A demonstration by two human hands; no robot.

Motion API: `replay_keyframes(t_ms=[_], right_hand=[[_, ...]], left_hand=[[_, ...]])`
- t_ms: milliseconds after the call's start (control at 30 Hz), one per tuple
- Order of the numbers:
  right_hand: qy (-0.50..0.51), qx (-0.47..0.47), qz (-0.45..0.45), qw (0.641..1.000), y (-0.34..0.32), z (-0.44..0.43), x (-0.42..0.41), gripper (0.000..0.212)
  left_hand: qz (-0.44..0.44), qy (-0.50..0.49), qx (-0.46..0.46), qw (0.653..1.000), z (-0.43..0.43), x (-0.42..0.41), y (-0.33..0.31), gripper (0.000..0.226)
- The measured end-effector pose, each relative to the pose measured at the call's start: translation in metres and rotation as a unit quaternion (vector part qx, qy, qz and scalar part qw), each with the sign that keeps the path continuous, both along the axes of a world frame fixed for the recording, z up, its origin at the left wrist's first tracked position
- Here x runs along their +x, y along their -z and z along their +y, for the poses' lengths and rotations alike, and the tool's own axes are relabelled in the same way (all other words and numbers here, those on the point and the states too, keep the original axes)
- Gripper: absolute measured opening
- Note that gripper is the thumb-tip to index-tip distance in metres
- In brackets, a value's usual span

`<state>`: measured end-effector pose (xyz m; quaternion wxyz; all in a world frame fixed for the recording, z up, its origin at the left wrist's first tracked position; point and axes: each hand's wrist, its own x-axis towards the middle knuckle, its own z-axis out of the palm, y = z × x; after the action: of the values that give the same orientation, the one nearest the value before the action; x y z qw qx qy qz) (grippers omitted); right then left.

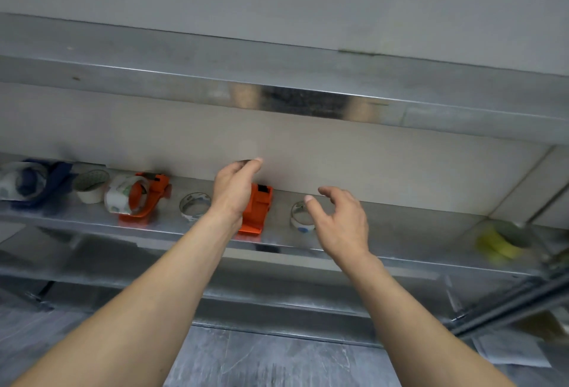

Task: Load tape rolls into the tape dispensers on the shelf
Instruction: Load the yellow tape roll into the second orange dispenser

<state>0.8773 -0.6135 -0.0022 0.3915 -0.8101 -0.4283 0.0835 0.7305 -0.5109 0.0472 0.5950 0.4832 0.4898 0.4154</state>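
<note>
Two orange tape dispensers stand on the steel shelf (400,232). The left dispenser (151,198) carries a printed tape roll (121,194). The middle dispenser (257,211) shows no roll and is partly hidden by my left hand (232,191), which hovers over it with loosely curled fingers and nothing visible in them. A loose printed tape roll (194,206) lies just left of that hand. Another loose roll (300,217) lies to the right of the middle dispenser. My right hand (341,220) hangs right beside it, fingers relaxed and spread.
A white tape roll (91,188) and a blue and white bundle (30,183) sit at the shelf's left end. Something yellow (498,245) lies at the right end. An upper steel shelf (277,88) overhangs close above. A grey counter (277,362) is below.
</note>
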Motion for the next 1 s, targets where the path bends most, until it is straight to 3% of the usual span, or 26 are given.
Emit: replay_keyframes(t_ms=[400, 667, 833, 1000], right_hand=[[0.044, 0.101, 0.028, 0.994, -0.040, -0.146, 0.031, 0.043], [0.107, 0.157, 0.050, 0.980, -0.062, -0.215, 0.054, 0.049], [0.174, 0.189, 0.037, 0.966, -0.071, -0.251, 0.065, 0.067], [0.240, 0.168, 0.002, 0.956, -0.068, -0.286, 0.064, 0.079]], left_hand=[[-0.038, 0.062, 0.029, 0.997, -0.140, 0.052, -0.021, 0.011], [-0.084, 0.149, 0.028, 0.985, -0.200, 0.102, -0.034, 0.032], [-0.081, 0.241, 0.128, 0.959, -0.225, 0.127, -0.032, 0.028], [-0.034, 0.297, 0.251, 0.921, -0.249, 0.138, -0.020, 0.051]])
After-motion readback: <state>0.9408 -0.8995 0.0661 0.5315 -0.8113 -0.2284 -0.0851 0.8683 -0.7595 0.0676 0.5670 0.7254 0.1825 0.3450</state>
